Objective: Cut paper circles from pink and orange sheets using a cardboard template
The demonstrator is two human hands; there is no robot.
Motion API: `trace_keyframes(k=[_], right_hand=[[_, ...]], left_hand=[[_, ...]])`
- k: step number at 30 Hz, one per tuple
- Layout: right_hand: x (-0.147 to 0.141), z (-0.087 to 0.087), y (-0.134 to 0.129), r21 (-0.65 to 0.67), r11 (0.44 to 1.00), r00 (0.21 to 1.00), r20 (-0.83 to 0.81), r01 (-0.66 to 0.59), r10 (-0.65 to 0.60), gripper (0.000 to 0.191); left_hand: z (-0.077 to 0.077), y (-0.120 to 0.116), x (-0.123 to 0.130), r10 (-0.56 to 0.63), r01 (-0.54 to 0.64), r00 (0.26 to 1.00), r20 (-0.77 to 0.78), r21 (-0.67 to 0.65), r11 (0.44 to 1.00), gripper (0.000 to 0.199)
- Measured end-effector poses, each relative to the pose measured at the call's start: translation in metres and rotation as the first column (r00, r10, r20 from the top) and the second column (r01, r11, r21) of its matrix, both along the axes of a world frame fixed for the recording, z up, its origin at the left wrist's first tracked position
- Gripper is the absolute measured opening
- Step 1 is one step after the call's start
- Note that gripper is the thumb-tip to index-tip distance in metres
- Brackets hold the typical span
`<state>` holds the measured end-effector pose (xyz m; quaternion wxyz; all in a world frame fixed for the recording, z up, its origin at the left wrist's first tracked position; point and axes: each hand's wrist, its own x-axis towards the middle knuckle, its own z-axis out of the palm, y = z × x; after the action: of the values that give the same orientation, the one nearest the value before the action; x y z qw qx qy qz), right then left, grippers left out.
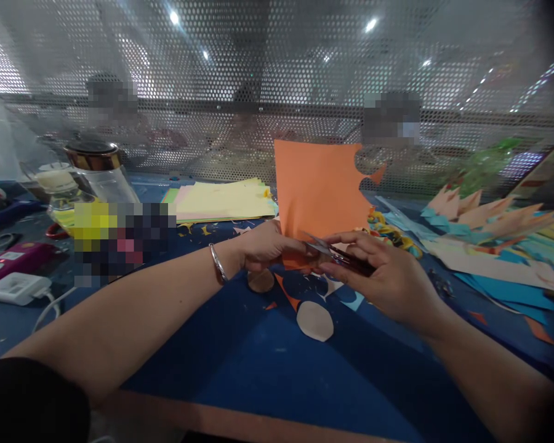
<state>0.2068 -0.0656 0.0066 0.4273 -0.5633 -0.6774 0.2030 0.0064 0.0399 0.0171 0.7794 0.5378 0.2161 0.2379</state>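
Note:
My left hand (pixel 270 245) grips an orange sheet of paper (pixel 321 184) near its lower left corner and holds it upright. Rounded notches are cut into the sheet's right edge. In my right hand (pixel 383 271) is a pair of scissors (pixel 321 245), its blades pointing left at the paper's lower part. The fingers wrap round the dark handles. Below the hands a pale paper disc (pixel 314 320) lies on the blue table, and a brownish disc (pixel 261 280) sits just under my left hand. Orange scraps (pixel 287 291) lie between them.
A stack of coloured paper (pixel 221 202) lies behind my left arm. Folded paper pieces (pixel 480 212) and blue sheets (pixel 508 292) are at the right. A lidded jar (pixel 99 169), a bottle (pixel 60 187) and a white charger (pixel 18 288) stand left. A perforated metal screen (pixel 277 67) closes the back.

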Motion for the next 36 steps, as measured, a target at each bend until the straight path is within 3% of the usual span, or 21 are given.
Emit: trace_keyframes(k=[7,11,15,20,28,32,36], right_hand=[[0.0,0.004,0.0,0.097,0.994,0.998,-0.047,0.056,-0.051,0.042],[0.001,0.008,0.001,0.149,0.978,0.989,-0.044,0.144,-0.139,0.035],[0.004,0.007,0.004,0.134,0.979,0.988,-0.022,0.151,-0.15,0.034],[0.002,0.005,0.005,0.09,0.991,0.995,0.007,0.103,-0.104,0.037],[0.001,0.003,0.005,0.051,0.996,0.991,-0.114,0.078,-0.071,0.041],[0.002,0.004,0.005,0.068,0.994,0.991,-0.109,0.087,-0.079,0.041],[0.003,0.003,0.005,0.071,0.994,0.991,-0.107,0.088,-0.08,0.039]], left_hand=[[-0.001,-0.003,0.0,0.088,-0.087,0.996,0.002,0.069,0.994,0.014],[-0.003,-0.004,0.001,0.106,-0.111,0.993,0.042,0.113,0.987,0.027],[-0.004,-0.005,0.002,0.119,-0.125,0.992,0.052,0.13,0.984,0.034],[-0.003,-0.008,0.003,0.143,-0.149,0.988,0.049,0.159,0.976,0.026],[-0.003,-0.02,0.01,0.194,-0.201,0.971,0.14,0.038,0.979,0.02],[-0.004,-0.022,0.011,0.16,-0.157,0.977,0.139,-0.028,0.987,0.028],[-0.005,-0.02,0.01,0.153,-0.158,0.979,0.132,0.028,0.987,0.027]])
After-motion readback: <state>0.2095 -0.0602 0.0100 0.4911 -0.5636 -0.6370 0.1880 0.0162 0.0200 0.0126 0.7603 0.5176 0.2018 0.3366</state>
